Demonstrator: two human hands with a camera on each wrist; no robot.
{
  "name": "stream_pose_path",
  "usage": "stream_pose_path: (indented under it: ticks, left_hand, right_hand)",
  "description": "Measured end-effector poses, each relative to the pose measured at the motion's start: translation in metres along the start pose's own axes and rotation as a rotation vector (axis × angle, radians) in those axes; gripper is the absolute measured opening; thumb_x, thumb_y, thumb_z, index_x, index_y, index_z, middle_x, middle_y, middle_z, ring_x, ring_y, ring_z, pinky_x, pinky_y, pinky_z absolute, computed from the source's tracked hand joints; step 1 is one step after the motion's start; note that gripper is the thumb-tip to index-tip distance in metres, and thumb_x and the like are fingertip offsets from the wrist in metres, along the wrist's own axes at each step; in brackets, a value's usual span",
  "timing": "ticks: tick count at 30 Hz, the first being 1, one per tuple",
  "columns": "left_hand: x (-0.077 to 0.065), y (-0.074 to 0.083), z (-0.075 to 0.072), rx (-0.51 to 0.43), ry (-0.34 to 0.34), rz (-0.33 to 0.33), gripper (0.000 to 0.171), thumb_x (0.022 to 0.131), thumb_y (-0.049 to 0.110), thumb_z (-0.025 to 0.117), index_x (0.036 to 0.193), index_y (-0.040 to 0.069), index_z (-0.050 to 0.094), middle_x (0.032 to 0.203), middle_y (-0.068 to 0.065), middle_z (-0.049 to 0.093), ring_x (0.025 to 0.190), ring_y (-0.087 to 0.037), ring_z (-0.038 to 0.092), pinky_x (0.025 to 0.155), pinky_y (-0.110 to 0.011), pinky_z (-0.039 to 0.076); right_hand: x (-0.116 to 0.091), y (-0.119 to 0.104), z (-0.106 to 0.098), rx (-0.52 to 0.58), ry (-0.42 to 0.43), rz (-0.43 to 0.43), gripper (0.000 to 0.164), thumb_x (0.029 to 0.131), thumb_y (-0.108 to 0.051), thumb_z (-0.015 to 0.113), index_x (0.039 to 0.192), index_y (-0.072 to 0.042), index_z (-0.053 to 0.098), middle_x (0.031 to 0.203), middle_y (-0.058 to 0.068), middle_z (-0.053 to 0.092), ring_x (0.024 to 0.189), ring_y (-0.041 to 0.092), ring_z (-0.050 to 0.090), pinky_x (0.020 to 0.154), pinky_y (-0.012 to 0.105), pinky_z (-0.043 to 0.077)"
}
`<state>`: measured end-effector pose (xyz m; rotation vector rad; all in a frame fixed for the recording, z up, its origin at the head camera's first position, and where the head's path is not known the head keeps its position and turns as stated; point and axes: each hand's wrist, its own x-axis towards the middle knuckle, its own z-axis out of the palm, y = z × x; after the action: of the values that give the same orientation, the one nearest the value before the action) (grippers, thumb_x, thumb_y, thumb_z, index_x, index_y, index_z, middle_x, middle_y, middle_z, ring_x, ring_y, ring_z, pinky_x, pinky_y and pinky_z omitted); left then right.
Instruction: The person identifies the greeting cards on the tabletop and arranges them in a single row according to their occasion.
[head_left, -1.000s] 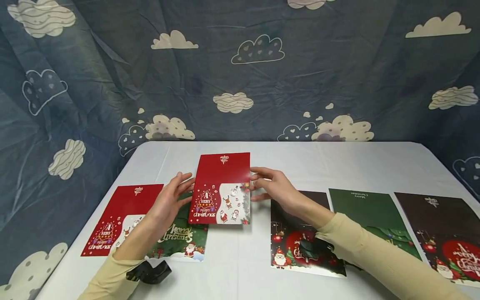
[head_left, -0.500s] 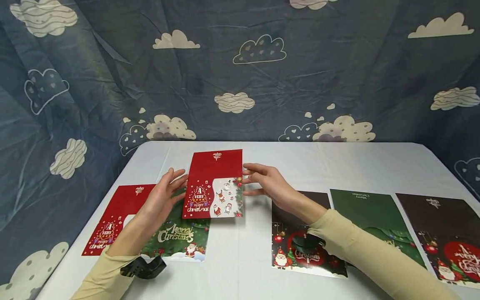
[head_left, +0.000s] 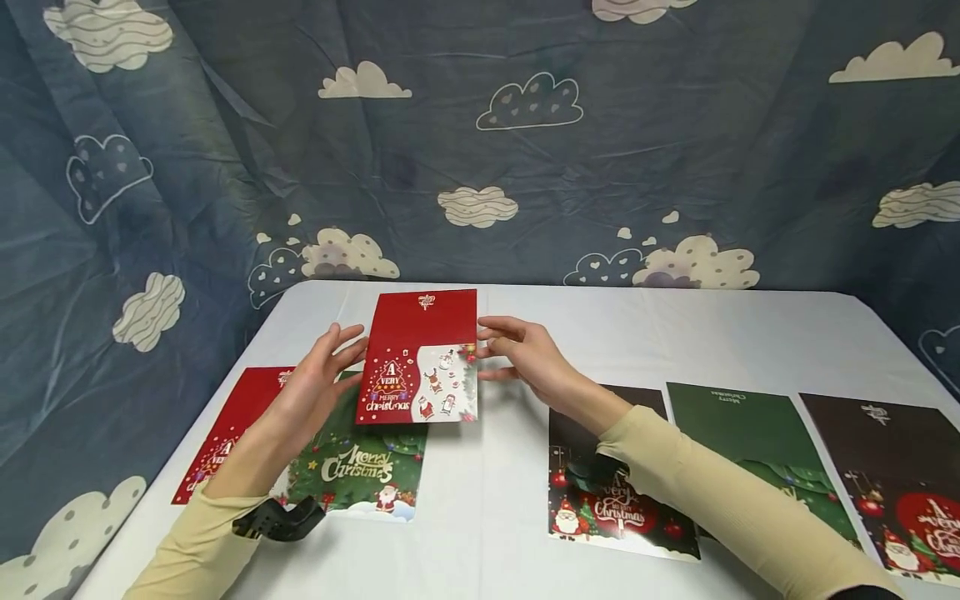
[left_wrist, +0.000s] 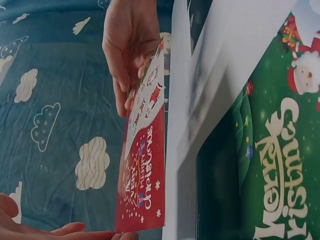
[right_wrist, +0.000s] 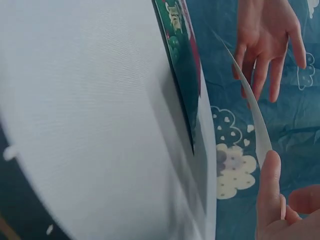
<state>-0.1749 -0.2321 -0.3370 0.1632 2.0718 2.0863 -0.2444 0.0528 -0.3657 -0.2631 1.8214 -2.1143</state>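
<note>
A red Christmas card [head_left: 420,321] with a white picture panel is held up off the table between my two hands. My left hand [head_left: 307,392] touches its left edge with extended fingers. On the opposite side, the fingertips of my right hand [head_left: 536,358] meet the right edge. The left wrist view shows the card's printed front [left_wrist: 145,150] at a steep slant, with the right hand at its far end. In the right wrist view the card [right_wrist: 257,122] appears edge-on and slightly bowed. Below it lies a green Merry Christmas card [head_left: 360,475], partly covered.
Another red card [head_left: 247,396] lies at the left, partly behind my left forearm. On the right lie a dark card [head_left: 558,521], a green card [head_left: 731,412] and a second dark card [head_left: 885,442]. A white cloth covers the table [head_left: 480,542]; a cloud-patterned curtain hangs behind.
Both hands have carried the red card a little to the left and away from me. More of the green card beneath now shows. The view has shifted slightly.
</note>
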Motion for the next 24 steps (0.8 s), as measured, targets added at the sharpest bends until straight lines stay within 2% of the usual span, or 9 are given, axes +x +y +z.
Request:
stream_pose_path:
  ticks: [8, 15, 19, 24]
  left_hand:
    - [0.000, 0.002, -0.008, 0.017, 0.033, 0.011, 0.066, 0.107, 0.045, 0.024, 0.155, 0.001, 0.012, 0.161, -0.020, 0.010, 0.147, -0.033, 0.007, 0.117, -0.054, 0.010]
    - [0.002, 0.002, -0.016, 0.034, 0.069, -0.007, 0.069, 0.107, 0.047, 0.025, 0.155, 0.000, 0.011, 0.161, -0.020, 0.010, 0.147, -0.033, 0.007, 0.117, -0.052, 0.009]
    - [0.004, 0.006, -0.020, 0.040, 0.080, -0.005, 0.070, 0.107, 0.047, 0.025, 0.155, -0.001, 0.011, 0.161, -0.021, 0.009, 0.147, -0.033, 0.006, 0.118, -0.051, 0.008]
    - [0.008, 0.009, -0.027, 0.029, 0.098, 0.002, 0.070, 0.107, 0.048, 0.025, 0.155, -0.002, 0.011, 0.161, -0.021, 0.010, 0.147, -0.033, 0.006, 0.118, -0.051, 0.008]
  right_hand:
    - [0.020, 0.002, 0.011, 0.029, 0.014, 0.018, 0.040, 0.098, 0.002, 0.052, 0.138, -0.001, 0.053, 0.114, 0.015, 0.062, 0.086, 0.020, 0.066, 0.070, 0.040, 0.059]
    - [0.038, 0.002, 0.020, 0.020, 0.032, 0.047, 0.038, 0.096, 0.001, 0.055, 0.134, -0.002, 0.056, 0.097, 0.011, 0.065, 0.078, 0.018, 0.065, 0.066, 0.039, 0.059]
    - [0.047, 0.002, 0.024, 0.009, 0.039, 0.051, 0.035, 0.098, -0.003, 0.054, 0.132, -0.001, 0.058, 0.102, 0.013, 0.064, 0.077, 0.017, 0.065, 0.064, 0.038, 0.059]
    - [0.057, 0.003, 0.030, 0.024, 0.045, 0.084, 0.033, 0.102, -0.009, 0.050, 0.133, -0.004, 0.058, 0.114, 0.014, 0.060, 0.080, 0.018, 0.067, 0.071, 0.042, 0.059]
